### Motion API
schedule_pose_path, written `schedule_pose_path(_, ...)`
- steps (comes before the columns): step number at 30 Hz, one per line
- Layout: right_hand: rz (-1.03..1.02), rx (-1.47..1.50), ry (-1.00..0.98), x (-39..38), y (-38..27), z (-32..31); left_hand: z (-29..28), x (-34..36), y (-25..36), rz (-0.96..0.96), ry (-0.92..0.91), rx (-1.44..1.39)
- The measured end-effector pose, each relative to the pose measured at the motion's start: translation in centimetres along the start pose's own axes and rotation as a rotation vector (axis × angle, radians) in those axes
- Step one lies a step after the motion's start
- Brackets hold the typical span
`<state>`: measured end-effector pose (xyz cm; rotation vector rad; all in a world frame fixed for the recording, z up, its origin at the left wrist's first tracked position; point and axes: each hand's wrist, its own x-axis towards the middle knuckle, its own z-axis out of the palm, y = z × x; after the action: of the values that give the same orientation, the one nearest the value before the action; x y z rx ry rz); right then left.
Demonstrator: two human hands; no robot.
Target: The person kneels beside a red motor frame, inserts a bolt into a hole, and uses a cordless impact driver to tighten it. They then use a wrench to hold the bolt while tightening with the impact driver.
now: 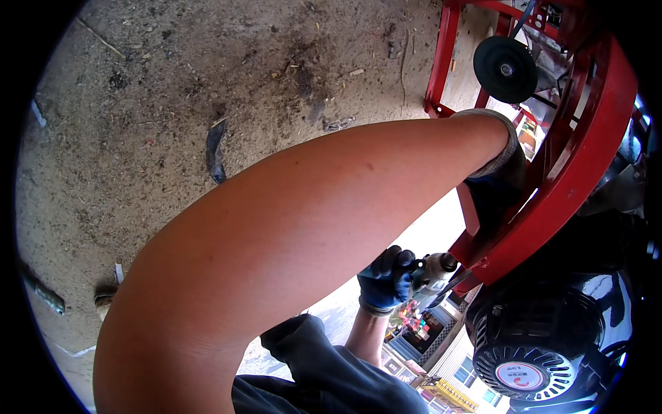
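Observation:
My left forearm crosses the view, and my left hand (509, 172) in a dark glove with a grey cuff reaches inside a red metal frame (586, 145). Its fingers are hidden behind the frame's bars. Lower down, my right hand (387, 279), in a blue and black glove, is closed around the grip of a power wrench (434, 272) with a silvery head. The wrench's dark nose end meets the frame's lower corner, or comes very near it; I cannot tell which. A bolt or nut there is not visible.
A black engine (538, 310) with a finned round cover sits at the lower right, beside the frame. A black pulley wheel (505, 69) is mounted near the top. Dirty ground (276, 76) with a dark strip (216, 150) and scattered debris lies to the left.

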<state>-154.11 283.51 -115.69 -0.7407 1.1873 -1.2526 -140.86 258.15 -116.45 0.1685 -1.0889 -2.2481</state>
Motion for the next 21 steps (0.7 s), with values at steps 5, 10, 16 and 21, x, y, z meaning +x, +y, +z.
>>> schedule_pose_path(5,-0.022,-0.026,0.057,0.25,-0.09,0.17,-0.12,0.11,-0.07,-0.008,-0.001,-0.013)
schedule_pose_path(10,-0.031,-0.008,0.058,0.16,0.10,0.09,0.07,0.22,-0.14,-0.018,-0.006,-0.032)
schedule_pose_path(16,-0.056,-0.033,0.043,0.17,0.15,-0.25,-0.01,0.63,0.15,-0.025,-0.012,-0.047)
schedule_pose_path(21,-0.069,-0.044,0.032,0.45,0.22,0.36,-0.08,0.69,0.24,-0.034,-0.014,-0.066)
